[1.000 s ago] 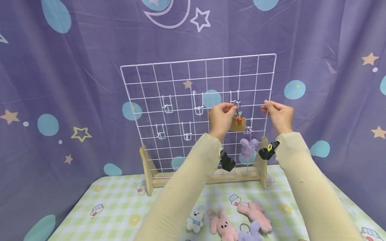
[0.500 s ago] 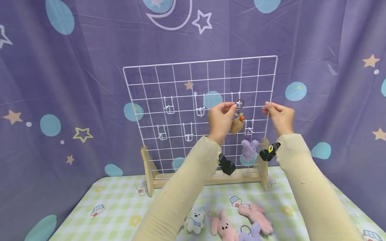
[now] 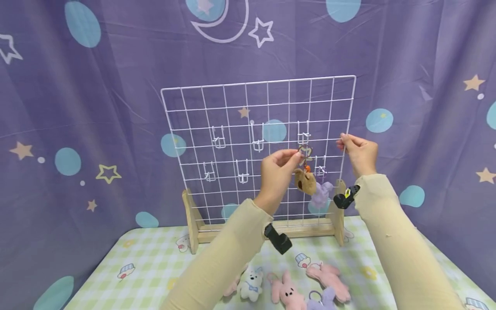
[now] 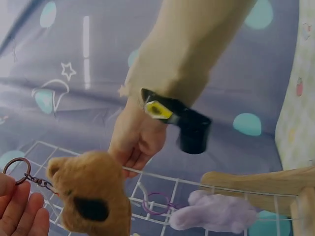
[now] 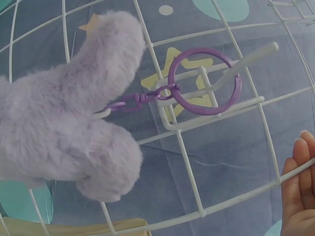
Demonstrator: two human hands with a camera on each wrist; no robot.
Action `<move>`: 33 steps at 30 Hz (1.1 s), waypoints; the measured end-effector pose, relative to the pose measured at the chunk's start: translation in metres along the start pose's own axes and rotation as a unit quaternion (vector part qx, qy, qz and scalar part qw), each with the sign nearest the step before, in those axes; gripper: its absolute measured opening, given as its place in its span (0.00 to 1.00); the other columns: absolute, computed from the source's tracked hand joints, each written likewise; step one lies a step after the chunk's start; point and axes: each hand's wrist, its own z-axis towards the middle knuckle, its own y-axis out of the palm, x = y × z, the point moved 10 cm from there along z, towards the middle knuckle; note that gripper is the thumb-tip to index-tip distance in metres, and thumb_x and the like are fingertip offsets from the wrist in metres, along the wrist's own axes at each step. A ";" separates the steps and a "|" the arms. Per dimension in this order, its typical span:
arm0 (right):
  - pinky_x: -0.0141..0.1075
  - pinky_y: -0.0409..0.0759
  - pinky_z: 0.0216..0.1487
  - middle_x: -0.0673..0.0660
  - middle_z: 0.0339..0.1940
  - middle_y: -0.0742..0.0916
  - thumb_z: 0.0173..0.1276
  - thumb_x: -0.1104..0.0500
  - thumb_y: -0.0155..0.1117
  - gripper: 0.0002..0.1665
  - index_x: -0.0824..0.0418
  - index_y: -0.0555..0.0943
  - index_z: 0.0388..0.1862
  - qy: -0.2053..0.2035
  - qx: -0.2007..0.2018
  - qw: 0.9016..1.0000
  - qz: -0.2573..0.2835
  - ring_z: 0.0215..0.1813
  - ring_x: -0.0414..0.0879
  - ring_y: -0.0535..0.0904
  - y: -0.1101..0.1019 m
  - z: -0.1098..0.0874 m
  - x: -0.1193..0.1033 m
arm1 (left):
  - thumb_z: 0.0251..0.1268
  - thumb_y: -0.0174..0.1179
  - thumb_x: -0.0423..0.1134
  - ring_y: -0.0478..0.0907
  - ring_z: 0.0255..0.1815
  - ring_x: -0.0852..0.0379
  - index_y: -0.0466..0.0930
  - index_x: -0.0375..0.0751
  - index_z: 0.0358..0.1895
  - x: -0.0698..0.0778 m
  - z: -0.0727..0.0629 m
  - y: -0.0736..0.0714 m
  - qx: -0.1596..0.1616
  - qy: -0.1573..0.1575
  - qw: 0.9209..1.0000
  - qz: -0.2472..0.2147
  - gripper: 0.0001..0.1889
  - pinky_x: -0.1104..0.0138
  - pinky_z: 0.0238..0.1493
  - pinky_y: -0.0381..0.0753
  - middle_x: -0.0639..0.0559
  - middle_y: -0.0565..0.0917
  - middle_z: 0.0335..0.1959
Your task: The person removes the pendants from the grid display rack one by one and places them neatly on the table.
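My left hand [image 3: 275, 174] pinches the metal ring [image 4: 18, 171] of a brown plush animal keychain [image 3: 306, 181] with a dark nose and an orange bead. The plush hangs below the fingers, in front of the white wire grid rack [image 3: 255, 83]. Just above the ring is a white hook [image 3: 304, 137] on the rack. At the rack's right edge, my right hand [image 3: 361, 155] grips the side wire between thumb and fingers. A purple plush keychain [image 5: 69, 103] hangs by its purple ring [image 5: 204, 81] from the lower right hook.
Several more white hooks [image 3: 219, 142] are on the rack's left and middle. A wooden base [image 3: 310, 230] supports it on a checkered tablecloth [image 3: 147, 258]. In front lie a white bear plush [image 3: 251, 286], pink plushes [image 3: 329, 280] and another purple plush [image 3: 323, 301].
My left hand has drawn the brown plush keychain's ring off the upper right hook and lowered it toward me. The right hand keeps its grip on the rack's side wire.
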 end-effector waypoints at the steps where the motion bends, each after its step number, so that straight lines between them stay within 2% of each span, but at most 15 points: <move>1: 0.22 0.79 0.32 0.47 0.16 0.86 0.62 0.65 0.65 0.11 0.71 0.83 0.41 0.002 0.000 1.000 0.002 0.21 0.36 0.82 -0.001 0.001 0.002 | 0.61 0.62 0.32 0.83 0.35 0.58 0.82 0.30 0.39 -0.002 -0.004 -0.003 -0.005 -0.004 1.000 -0.001 0.08 0.70 0.37 0.80 0.43 0.86 0.35; 3: 0.22 0.79 0.32 0.47 0.17 0.86 0.62 0.65 0.66 0.06 0.66 0.85 0.37 0.003 0.001 1.000 0.003 0.22 0.36 0.82 -0.002 0.005 0.007 | 0.61 0.62 0.32 0.84 0.38 0.55 0.82 0.30 0.39 -0.004 -0.013 -0.009 -0.013 -0.011 1.000 -0.008 0.08 0.70 0.39 0.81 0.43 0.86 0.36; 6: 0.23 0.79 0.33 0.46 0.17 0.86 0.62 0.64 0.66 0.05 0.64 0.86 0.35 -0.003 -0.001 1.000 0.006 0.22 0.36 0.82 -0.005 0.010 0.012 | 0.61 0.62 0.33 0.84 0.40 0.51 0.82 0.29 0.40 -0.005 -0.026 -0.017 -0.028 -0.019 0.999 -0.010 0.09 0.68 0.42 0.81 0.42 0.86 0.37; 10: 0.23 0.79 0.33 0.46 0.17 0.86 0.62 0.64 0.66 0.04 0.60 0.87 0.33 -0.004 -0.002 1.000 0.011 0.22 0.36 0.82 -0.006 0.013 0.015 | 0.62 0.62 0.34 0.84 0.40 0.55 0.81 0.30 0.41 -0.005 -0.043 -0.029 -0.040 -0.026 0.999 -0.008 0.09 0.66 0.43 0.81 0.43 0.86 0.37; 14: 0.23 0.79 0.33 0.47 0.17 0.86 0.62 0.65 0.66 0.11 0.52 0.85 0.23 0.003 -0.006 1.000 0.021 0.22 0.36 0.82 -0.004 0.010 0.012 | 0.62 0.62 0.34 0.83 0.40 0.56 0.82 0.30 0.41 -0.008 -0.060 -0.042 -0.048 -0.033 0.998 -0.003 0.09 0.68 0.44 0.80 0.43 0.86 0.37; 16: 0.23 0.79 0.33 0.47 0.17 0.86 0.62 0.66 0.65 0.12 0.51 0.84 0.22 0.003 -0.010 1.000 0.021 0.22 0.37 0.82 -0.002 0.006 0.008 | 0.62 0.62 0.34 0.83 0.40 0.54 0.81 0.29 0.41 -0.012 -0.070 -0.049 -0.052 -0.039 0.998 -0.002 0.10 0.68 0.45 0.80 0.43 0.86 0.37; 19: 0.23 0.80 0.33 0.48 0.17 0.86 0.62 0.66 0.65 0.12 0.52 0.84 0.22 0.007 -0.013 1.000 0.023 0.22 0.37 0.82 0.001 0.000 0.003 | 0.61 0.62 0.34 0.83 0.41 0.52 0.80 0.28 0.41 -0.022 -0.084 -0.060 -0.052 -0.065 0.996 -0.006 0.10 0.68 0.45 0.80 0.44 0.86 0.37; 22: 0.24 0.80 0.34 0.48 0.17 0.86 0.62 0.66 0.65 0.05 0.58 0.86 0.32 0.013 -0.014 1.000 0.022 0.22 0.37 0.83 0.003 -0.004 0.001 | 0.61 0.62 0.33 0.83 0.37 0.56 0.79 0.27 0.41 -0.035 -0.099 -0.072 -0.043 -0.097 0.994 -0.019 0.10 0.66 0.44 0.81 0.46 0.86 0.36; 25: 0.24 0.80 0.34 0.48 0.17 0.86 0.62 0.67 0.64 0.05 0.63 0.85 0.36 0.012 -0.014 1.000 0.025 0.22 0.37 0.83 0.002 -0.004 0.001 | 0.61 0.62 0.33 0.82 0.35 0.59 0.79 0.26 0.41 -0.043 -0.114 -0.083 -0.034 -0.116 0.992 -0.025 0.11 0.66 0.43 0.81 0.48 0.86 0.34; 27: 0.23 0.80 0.33 0.48 0.16 0.86 0.62 0.67 0.64 0.05 0.62 0.86 0.34 0.011 -0.015 0.999 0.028 0.21 0.37 0.83 0.002 -0.003 0.002 | 0.61 0.62 0.33 0.82 0.35 0.59 0.78 0.25 0.41 -0.046 -0.122 -0.090 -0.032 -0.120 0.992 -0.028 0.12 0.66 0.44 0.81 0.49 0.86 0.34; 29: 0.23 0.79 0.32 0.48 0.16 0.86 0.62 0.67 0.64 0.09 0.56 0.86 0.27 0.007 -0.015 0.999 0.033 0.21 0.37 0.82 0.001 -0.002 0.002 | 0.60 0.62 0.34 0.83 0.36 0.59 0.78 0.25 0.41 -0.048 -0.129 -0.096 -0.030 -0.125 0.991 -0.031 0.13 0.65 0.45 0.81 0.49 0.86 0.34; 31: 0.23 0.79 0.31 0.48 0.16 0.86 0.62 0.67 0.65 0.11 0.54 0.85 0.23 0.003 -0.014 0.999 0.030 0.21 0.36 0.82 0.001 -0.001 0.003 | 0.60 0.63 0.35 0.83 0.36 0.58 0.78 0.25 0.42 -0.051 -0.135 -0.103 -0.029 -0.130 0.990 -0.036 0.13 0.65 0.47 0.80 0.50 0.86 0.34; 33: 0.23 0.79 0.31 0.48 0.16 0.86 0.62 0.66 0.65 0.11 0.53 0.85 0.22 -0.002 -0.013 1.000 0.027 0.21 0.36 0.82 0.001 0.001 0.003 | 0.60 0.63 0.34 0.83 0.36 0.58 0.78 0.25 0.41 -0.053 -0.140 -0.108 -0.027 -0.133 0.990 -0.036 0.13 0.65 0.47 0.80 0.51 0.86 0.33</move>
